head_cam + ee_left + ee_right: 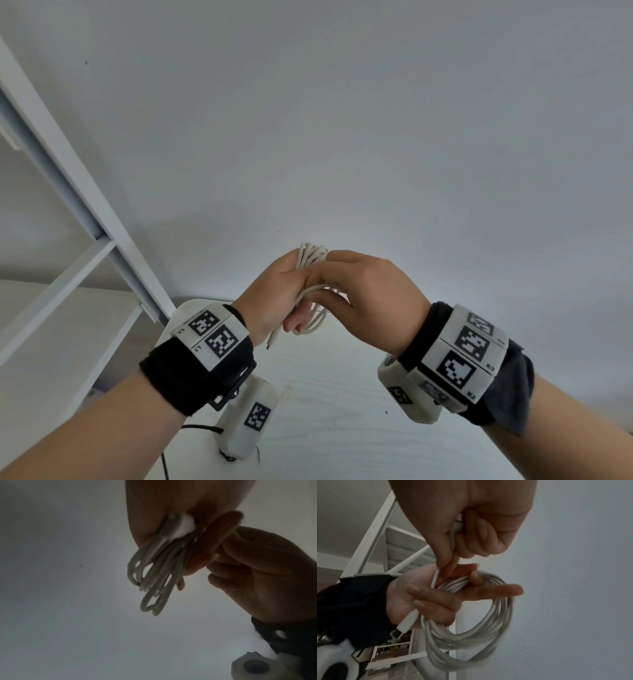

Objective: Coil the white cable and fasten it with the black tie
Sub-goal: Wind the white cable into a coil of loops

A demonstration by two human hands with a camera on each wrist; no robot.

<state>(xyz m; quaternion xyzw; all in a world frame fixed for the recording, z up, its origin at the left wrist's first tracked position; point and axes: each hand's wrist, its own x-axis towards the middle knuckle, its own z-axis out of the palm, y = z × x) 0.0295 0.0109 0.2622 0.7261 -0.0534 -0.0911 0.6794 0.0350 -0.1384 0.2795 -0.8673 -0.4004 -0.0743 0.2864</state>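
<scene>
Here, a pale wall [342, 120] fills most of the head view, with a white shelf frame [68, 178] slanting against it on its left side. Below the wall lies a white table [342, 428], and both hands are raised above that table, in front of the wall. The left hand [274, 294] is closed around the white cable [310, 260], which is gathered into a bundle of several loops; in the right wrist view its index finger sticks out straight across the coil while the other fingers curl round the strands. The right hand [366, 284] touches the left one and pinches a strand of the cable between thumb and forefinger, its other fingers curled in. One plug end [274, 339] hangs from the coil below the left hand. Marker-covered wrist bands [212, 335] sit on both wrists.
</scene>
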